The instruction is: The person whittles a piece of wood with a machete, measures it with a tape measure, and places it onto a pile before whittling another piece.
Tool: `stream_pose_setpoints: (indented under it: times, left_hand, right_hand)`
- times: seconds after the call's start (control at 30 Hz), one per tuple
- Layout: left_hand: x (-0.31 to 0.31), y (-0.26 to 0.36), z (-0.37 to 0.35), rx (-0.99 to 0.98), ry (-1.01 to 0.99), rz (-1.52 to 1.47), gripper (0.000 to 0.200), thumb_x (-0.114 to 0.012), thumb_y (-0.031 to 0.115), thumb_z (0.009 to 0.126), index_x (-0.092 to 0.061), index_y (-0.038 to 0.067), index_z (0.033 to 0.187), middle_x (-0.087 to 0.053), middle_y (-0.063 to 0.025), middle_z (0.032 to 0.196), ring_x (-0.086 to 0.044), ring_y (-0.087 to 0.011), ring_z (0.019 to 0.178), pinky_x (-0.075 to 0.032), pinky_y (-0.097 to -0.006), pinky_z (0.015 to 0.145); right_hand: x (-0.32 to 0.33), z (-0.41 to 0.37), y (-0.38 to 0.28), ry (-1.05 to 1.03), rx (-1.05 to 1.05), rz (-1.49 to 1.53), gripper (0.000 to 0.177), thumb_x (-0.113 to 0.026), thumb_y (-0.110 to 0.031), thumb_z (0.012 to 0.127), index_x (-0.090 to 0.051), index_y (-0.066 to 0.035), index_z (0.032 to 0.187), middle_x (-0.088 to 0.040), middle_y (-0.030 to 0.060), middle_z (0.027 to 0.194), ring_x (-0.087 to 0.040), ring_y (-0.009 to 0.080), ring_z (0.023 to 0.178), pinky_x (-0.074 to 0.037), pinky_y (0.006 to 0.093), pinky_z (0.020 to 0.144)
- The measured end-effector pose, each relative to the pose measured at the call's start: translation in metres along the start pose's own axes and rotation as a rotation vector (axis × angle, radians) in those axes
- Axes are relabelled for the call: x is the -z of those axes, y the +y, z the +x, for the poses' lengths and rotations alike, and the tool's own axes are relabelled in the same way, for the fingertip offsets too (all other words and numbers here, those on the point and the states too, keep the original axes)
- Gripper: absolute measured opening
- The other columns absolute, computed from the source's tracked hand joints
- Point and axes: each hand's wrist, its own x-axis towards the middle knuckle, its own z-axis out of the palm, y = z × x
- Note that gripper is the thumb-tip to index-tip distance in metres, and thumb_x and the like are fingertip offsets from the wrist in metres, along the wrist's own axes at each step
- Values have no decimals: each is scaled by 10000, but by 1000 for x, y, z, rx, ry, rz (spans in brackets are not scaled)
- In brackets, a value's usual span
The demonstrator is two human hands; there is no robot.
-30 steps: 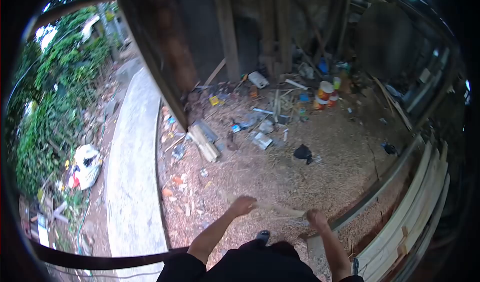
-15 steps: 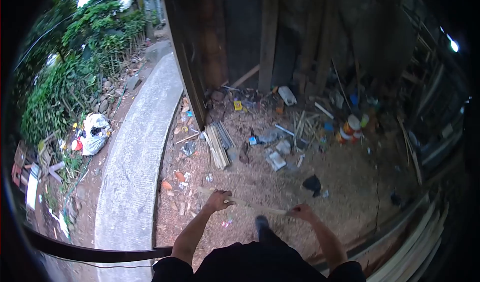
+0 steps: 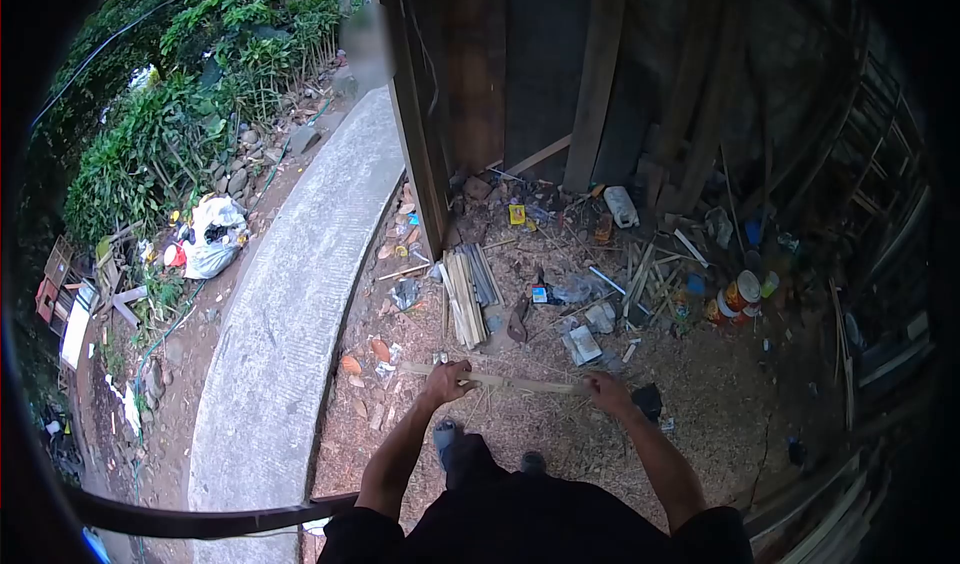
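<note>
An open-sided wooden shed point(image 3: 418, 154), seemingly a rough woodworking space: wood shavings point(image 3: 585, 442) cover the dirt floor point(image 3: 720, 389), cut wooden strips point(image 3: 463, 299) lie bundled left of centre, and planks point(image 3: 597, 74) lean against the dark far wall point(image 3: 545, 64). Outside, at left, a concrete path point(image 3: 270, 334) passes leafy shrubs point(image 3: 150, 179).

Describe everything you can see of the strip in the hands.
The strip is long, thin and pale, and looks like wood or bamboo. It spans crosswise above the littered ground, dipping slightly rightward in the picture. The left hand grips it short of its left end, which juts past; the right hand holds it near the right end. Grain is unclear.
</note>
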Motion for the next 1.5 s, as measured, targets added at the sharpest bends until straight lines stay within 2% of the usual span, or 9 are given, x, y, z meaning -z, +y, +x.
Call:
stream_pose_setpoints:
  times: [0.07,0.13,0.4,0.47,0.67,0.97,1.13,1.3,1.5]
  left_hand:
    - [9,-20,15,-4,-10,-12,408,-671,409,687,-546,83,900,-620,-117,799,-588,-307,790,-415,-415,712]
    - [20,-42,26,-48,-41,-50,425,-668,414,689,-548,79,921,-625,-121,815,-590,-309,794,-409,-412,715]
    - [74,-123,67,-185,-186,21,366,-667,347,704,-553,83,931,-620,-108,843,-582,-289,828,-419,-399,722]
    - [79,-144,77,-286,-175,-47,329,-641,351,722,-552,85,894,-596,-93,852,-577,-282,838,-417,-404,733]
    - [85,-170,133,-544,-290,83,270,-614,280,725,-573,77,897,-558,-82,886,-531,-274,898,-425,-371,777]
    - [95,-183,255,-627,-304,161,298,-585,329,757,-594,81,922,-568,-82,945,-530,-272,930,-419,-369,811]
    - [95,-206,338,-708,-529,82,288,-596,287,750,-569,89,957,-577,-111,909,-556,-309,867,-456,-409,732]
    - [94,-220,399,-879,-469,139,355,-588,307,766,-539,96,1048,-563,-134,1024,-527,-324,971,-445,-398,812]
    - [81,-210,463,-958,-708,181,339,-564,239,781,-512,95,1083,-552,-133,1029,-539,-333,925,-444,-416,793]
  right_hand:
    - [-5,12,-20,25,392,-189,303,-580,-311,777,-591,-93,987,-568,101,1005,-560,272,894,-457,391,760]
    - [-19,30,-29,-41,371,-187,306,-584,-279,767,-578,-99,1015,-554,105,1032,-550,277,914,-453,392,776]
    - [-84,59,-108,-61,101,-188,346,-596,-152,721,-558,-113,1062,-570,109,982,-550,288,909,-456,393,780]
    - [-93,60,-123,47,160,-174,342,-585,-126,723,-559,-121,1064,-582,110,949,-554,292,903,-463,397,766]
    - [-95,73,-149,-31,-84,-158,325,-538,-104,747,-544,-109,1072,-578,106,1025,-560,282,918,-466,386,781]
    - [-90,176,-102,64,-84,-87,277,-540,-100,726,-583,-106,999,-595,104,917,-568,264,886,-471,387,750]
    - [-89,232,-106,183,-167,-103,275,-543,-91,732,-590,-116,1002,-605,112,903,-580,273,856,-476,402,731]
    - [-99,251,-108,253,-268,-149,269,-574,-100,732,-602,-125,998,-616,110,883,-593,274,826,-486,404,719]
    - [-115,248,-128,369,-484,-15,252,-576,-84,725,-603,-107,974,-617,125,921,-589,299,843,-480,389,738]
